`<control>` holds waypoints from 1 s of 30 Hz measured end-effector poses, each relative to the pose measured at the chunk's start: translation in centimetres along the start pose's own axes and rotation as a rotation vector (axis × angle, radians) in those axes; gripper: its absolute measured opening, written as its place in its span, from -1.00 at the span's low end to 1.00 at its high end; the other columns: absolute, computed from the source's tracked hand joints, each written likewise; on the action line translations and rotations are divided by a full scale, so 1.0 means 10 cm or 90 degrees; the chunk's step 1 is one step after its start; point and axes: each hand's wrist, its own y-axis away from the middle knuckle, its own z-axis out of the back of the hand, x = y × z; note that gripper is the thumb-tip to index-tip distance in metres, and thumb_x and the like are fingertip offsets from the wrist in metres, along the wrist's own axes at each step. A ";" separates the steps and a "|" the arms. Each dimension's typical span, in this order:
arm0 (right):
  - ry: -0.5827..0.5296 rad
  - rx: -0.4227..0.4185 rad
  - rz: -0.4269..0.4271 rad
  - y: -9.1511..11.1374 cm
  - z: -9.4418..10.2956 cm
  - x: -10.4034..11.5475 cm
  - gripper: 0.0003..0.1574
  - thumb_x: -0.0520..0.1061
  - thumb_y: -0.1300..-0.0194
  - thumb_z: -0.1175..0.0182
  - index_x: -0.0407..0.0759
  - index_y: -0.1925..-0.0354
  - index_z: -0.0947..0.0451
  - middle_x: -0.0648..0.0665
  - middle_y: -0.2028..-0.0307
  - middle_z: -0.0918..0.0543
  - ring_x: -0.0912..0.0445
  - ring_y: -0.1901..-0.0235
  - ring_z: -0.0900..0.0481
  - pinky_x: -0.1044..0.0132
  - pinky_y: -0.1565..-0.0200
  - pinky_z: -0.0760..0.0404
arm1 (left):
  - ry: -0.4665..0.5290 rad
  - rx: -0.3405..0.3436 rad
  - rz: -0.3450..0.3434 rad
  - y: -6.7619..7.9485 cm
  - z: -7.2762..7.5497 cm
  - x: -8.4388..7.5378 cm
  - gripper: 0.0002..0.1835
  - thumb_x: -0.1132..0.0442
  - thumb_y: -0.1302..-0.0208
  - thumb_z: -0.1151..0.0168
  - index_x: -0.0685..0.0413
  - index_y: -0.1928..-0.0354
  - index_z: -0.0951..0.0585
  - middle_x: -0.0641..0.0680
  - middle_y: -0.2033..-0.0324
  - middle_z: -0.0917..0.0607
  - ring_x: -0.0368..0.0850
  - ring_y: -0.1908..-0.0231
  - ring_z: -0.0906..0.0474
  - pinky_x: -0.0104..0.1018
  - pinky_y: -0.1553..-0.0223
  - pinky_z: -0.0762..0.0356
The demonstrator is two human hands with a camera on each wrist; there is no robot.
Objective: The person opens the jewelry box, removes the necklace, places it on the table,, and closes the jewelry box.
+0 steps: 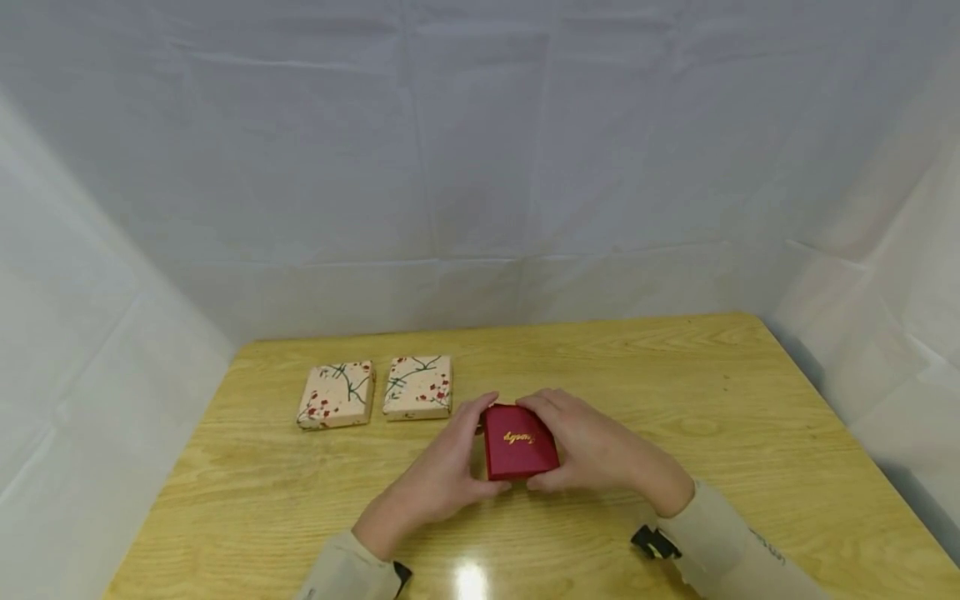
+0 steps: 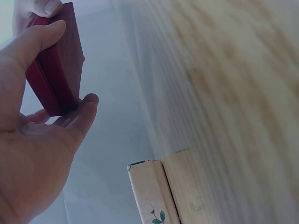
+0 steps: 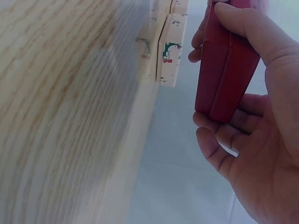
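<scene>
Red box: the small red box [image 1: 520, 454] is between the two hands, touching both. In the wrist views I see a gap from it to the table [image 1: 675, 375], so I judge it is held up.
Left hand: the left hand [image 1: 438, 471] pinches the left side of the box, thumb at the near edge, fingers toward the far edge.
Right hand: the right hand [image 1: 592, 440] grips the right side in the same manner, thumb near, fingers far.
Nearer hand: to the red box, neither one; each hand has contact on its own side.
Long axis: from my head view the top looks almost square, so I cannot tell a long axis. The broad face is up, and a seam runs along the side wall.
Gold lettering: the gold lettering [image 1: 517, 437] is upside down for my view.
Flowered boxes: the left flowered box [image 1: 337, 396] and the right flowered box [image 1: 417, 387] lie side by side, apart, farther and to the left. The left hand is the nearer one to them.
Backdrop: white cloth [image 1: 480, 167] hangs behind.
</scene>
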 end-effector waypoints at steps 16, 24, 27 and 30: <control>0.024 -0.024 0.018 0.00 -0.02 0.02 0.27 0.26 -0.04 -0.67 -0.24 -0.49 -0.31 -0.08 -0.26 -0.52 0.09 -0.20 -0.50 0.12 -0.24 -0.61 | 0.000 0.003 0.004 0.01 0.02 0.02 0.28 0.19 -0.10 -0.70 0.03 -0.69 0.01 0.13 -0.52 -0.32 0.02 -0.45 -0.37 -0.02 -0.47 -0.32; 0.027 -0.020 0.011 0.00 -0.03 0.01 0.28 0.28 -0.04 -0.66 -0.25 -0.49 -0.31 -0.09 -0.26 -0.52 0.08 -0.22 -0.49 0.12 -0.24 -0.62 | 0.001 0.006 -0.002 0.01 0.01 0.03 0.29 0.19 -0.09 -0.70 0.03 -0.69 0.01 0.15 -0.52 -0.32 0.03 -0.44 -0.38 -0.01 -0.48 -0.31; 0.015 -0.014 0.001 0.00 -0.02 0.01 0.27 0.27 -0.05 -0.66 -0.25 -0.49 -0.31 -0.08 -0.26 -0.53 0.09 -0.21 -0.49 0.13 -0.23 -0.62 | 0.002 0.006 -0.003 0.01 0.01 0.03 0.29 0.18 -0.09 -0.70 0.02 -0.69 0.02 0.14 -0.52 -0.32 0.03 -0.44 -0.38 -0.01 -0.48 -0.31; 0.009 -0.010 -0.002 0.00 -0.01 0.01 0.27 0.26 -0.06 -0.66 -0.25 -0.50 -0.30 -0.08 -0.27 -0.52 0.09 -0.21 -0.50 0.13 -0.23 -0.63 | 0.002 0.005 -0.002 0.01 0.01 0.03 0.29 0.18 -0.09 -0.70 0.01 -0.69 0.02 0.15 -0.52 -0.32 0.04 -0.44 -0.38 -0.01 -0.48 -0.31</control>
